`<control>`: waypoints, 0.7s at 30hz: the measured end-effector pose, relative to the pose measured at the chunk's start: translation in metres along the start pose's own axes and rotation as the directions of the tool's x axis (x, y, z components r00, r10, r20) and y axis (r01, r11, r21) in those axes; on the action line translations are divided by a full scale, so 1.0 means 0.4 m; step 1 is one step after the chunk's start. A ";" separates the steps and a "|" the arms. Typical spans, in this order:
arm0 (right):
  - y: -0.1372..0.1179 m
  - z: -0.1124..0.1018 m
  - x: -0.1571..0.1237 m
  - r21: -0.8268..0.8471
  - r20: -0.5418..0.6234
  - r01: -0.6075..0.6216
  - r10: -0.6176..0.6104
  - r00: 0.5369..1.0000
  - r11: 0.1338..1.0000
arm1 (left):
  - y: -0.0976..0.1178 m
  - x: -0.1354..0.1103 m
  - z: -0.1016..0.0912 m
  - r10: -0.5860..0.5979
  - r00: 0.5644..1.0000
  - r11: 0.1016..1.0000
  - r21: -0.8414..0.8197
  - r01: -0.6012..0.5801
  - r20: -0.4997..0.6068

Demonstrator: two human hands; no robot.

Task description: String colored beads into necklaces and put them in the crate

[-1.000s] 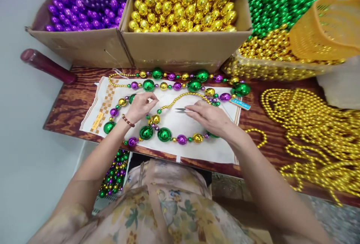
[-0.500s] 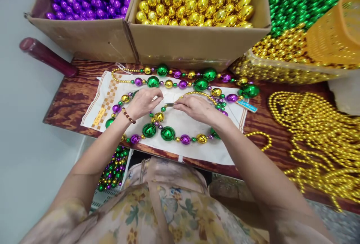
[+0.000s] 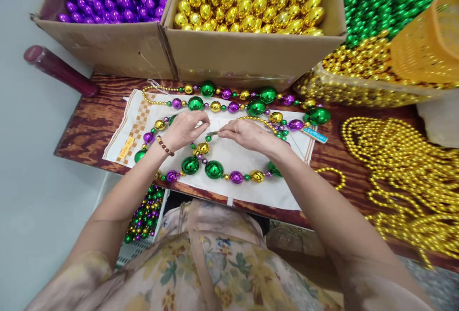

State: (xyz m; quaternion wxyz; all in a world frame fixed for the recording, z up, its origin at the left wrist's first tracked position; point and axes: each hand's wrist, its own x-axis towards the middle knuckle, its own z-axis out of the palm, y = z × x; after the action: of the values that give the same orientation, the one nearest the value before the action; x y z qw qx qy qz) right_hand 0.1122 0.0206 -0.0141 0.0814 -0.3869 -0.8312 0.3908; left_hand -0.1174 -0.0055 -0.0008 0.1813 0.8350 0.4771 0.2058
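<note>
My left hand (image 3: 184, 128), with a bead bracelet on its wrist, is pinched above the white cloth (image 3: 244, 194). Whatever lies between its fingertips is too small to make out. Opposite it, my right hand (image 3: 245, 134) is closed on a slim dark metal tool (image 3: 214, 133), whose tip points left and is mostly hidden by the fingers. Just below both hands runs a strand of green, gold and purple beads (image 3: 214, 170), looped on the cloth. Another beaded strand (image 3: 256, 107) lies in a long loop along the cloth's far edge.
Cardboard boxes of purple beads (image 3: 118, 12) and gold beads (image 3: 244, 10) stand behind the cloth. Right are gold bead chains (image 3: 405, 172), a clear tub (image 3: 380, 89) and an orange basket (image 3: 409, 38). A maroon cylinder (image 3: 60, 72) leans at the left. Below, a crate holds mixed beads (image 3: 145, 215).
My right hand has shifted slightly left, and less of the metal tool shows. My left hand stays pinched in nearly the same place.
</note>
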 end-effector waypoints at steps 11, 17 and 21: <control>0.019 0.013 0.004 0.069 0.001 -0.024 0.024 1.000 0.997 | 0.009 -0.001 -0.008 -0.018 1.000 0.999 -0.042 0.018 -0.002; 0.015 0.014 0.007 0.050 -0.072 0.010 -0.006 0.997 0.999 | 0.007 0.010 -0.007 -0.094 0.995 0.988 -0.125 0.090 -0.026; 0.051 -0.028 -0.091 0.167 -0.130 -0.031 0.053 0.990 0.985 | 0.015 -0.063 -0.052 -0.271 0.958 0.899 -0.381 0.217 -0.091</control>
State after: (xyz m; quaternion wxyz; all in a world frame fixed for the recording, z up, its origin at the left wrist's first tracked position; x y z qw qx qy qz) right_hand 0.1541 0.0095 -0.0148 0.1606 -0.4218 -0.7802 0.4330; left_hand -0.1355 -0.0283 0.0158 0.3239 0.7030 0.5430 0.3257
